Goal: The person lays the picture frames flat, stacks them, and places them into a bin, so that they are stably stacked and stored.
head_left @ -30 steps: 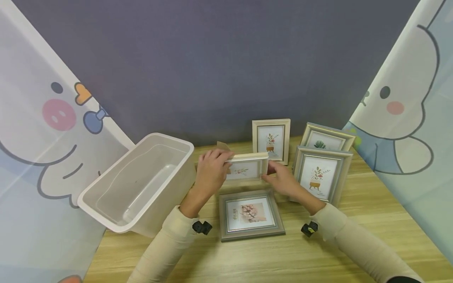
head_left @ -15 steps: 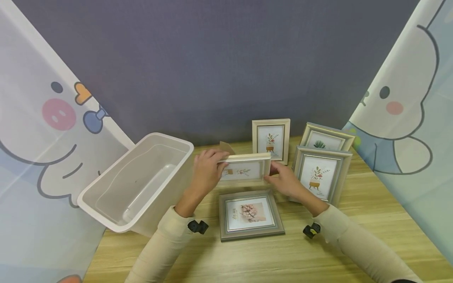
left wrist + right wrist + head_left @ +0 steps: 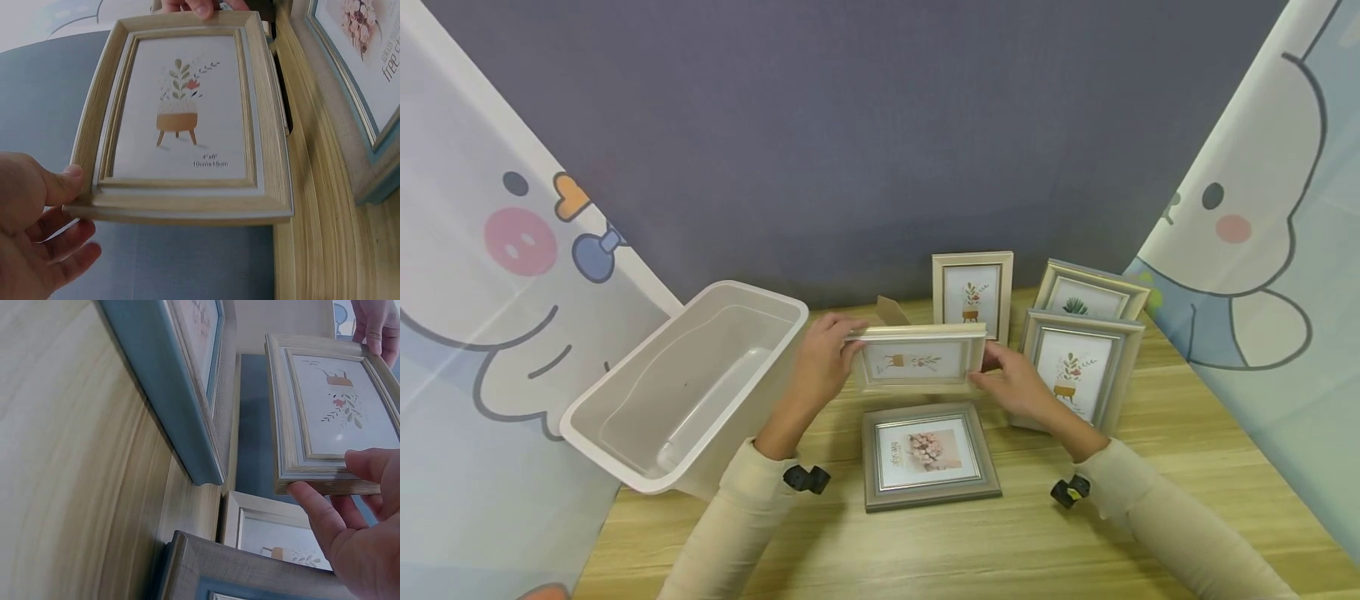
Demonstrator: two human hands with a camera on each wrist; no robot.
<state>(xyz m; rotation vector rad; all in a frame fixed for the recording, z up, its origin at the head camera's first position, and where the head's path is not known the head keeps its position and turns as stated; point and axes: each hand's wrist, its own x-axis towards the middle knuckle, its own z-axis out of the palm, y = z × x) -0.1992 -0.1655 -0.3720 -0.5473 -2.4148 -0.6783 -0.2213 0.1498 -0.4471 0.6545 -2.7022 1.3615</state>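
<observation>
Five picture frames [image 3: 917,360], one bin [image 3: 737,404]

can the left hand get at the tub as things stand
Probably, once it lets go: the left hand grips one end of a frame, but the open-topped tub stands close by that hand, with nothing visible between.

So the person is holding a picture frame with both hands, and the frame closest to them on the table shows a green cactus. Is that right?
Not quite: the closest frame on the table shows pink flowers, not a green cactus, as the head view makes clear. The person is indeed holding a picture frame with both hands, left and right.
</observation>
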